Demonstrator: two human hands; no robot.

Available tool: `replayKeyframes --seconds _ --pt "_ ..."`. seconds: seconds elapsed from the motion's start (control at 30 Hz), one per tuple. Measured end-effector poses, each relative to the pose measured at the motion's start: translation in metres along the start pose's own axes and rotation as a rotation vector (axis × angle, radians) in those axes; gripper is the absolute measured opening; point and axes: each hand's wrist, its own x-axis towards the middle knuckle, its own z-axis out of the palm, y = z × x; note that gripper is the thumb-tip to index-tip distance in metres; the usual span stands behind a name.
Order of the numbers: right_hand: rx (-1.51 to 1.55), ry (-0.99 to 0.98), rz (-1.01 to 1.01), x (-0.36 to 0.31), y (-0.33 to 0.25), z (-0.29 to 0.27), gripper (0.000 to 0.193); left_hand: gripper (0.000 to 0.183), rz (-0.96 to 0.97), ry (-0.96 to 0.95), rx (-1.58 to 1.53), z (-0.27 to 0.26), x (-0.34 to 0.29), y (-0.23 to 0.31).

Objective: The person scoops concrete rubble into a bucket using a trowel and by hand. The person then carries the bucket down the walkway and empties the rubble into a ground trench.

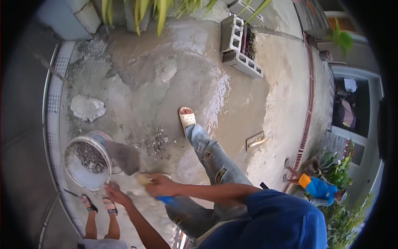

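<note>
My R hand (158,186): clamped on handle of trowel (124,157); blade blurry, just beside bucket (83,175).
My L hand (117,196): clamped on bucket rim.
Bucket: to my L, nr co-worker's feet (110,206); grey gravel (93,159) inside.
Floor (174,93): partly wet; small rubble pile (158,139) nr my sandal (188,120).
Blocks (238,61): concrete, farther off.
</note>
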Motion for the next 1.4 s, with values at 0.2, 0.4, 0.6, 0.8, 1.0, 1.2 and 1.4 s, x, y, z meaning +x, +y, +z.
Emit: replayKeyframes --seconds 0.2,0.4,0.6,0.8,1.0,1.2,1.4 --pt "-0.067 0.544 -0.088 -0.119 -0.062 -0.176 0.054 0.045 -0.490 -0.461 0.246 0.001 -0.164 -0.033" --pt "-0.657 1.096 -0.302 -0.082 -0.149 -0.359 0.066 0.051 -0.214 -0.990 0.649 0.020 -0.229 -0.018" --pt "-0.947 1.180 -0.001 -0.062 -0.279 -0.475 0.077 0.050 -0.498 -0.808 0.697 0.159 -0.280 0.081" --pt "-0.764 1.351 -0.017 0.018 -0.343 -0.563 0.058 0.047 -0.481 -0.710 0.694 0.177 -0.278 0.092" --pt "-0.644 1.420 0.016 0.035 -0.407 -0.567 0.049 0.033 -0.525 -0.524 0.556 0.163 -0.287 0.095" --pt "-1.237 1.214 -0.444 -0.010 -0.325 -0.513 0.067 0.033 -0.245 -0.697 1.009 0.180 -0.287 0.098" --pt "-0.584 0.448 -0.687 -0.058 -0.198 -0.402 0.043 0.045 -0.545 -0.449 0.341 0.198 -0.282 0.037"
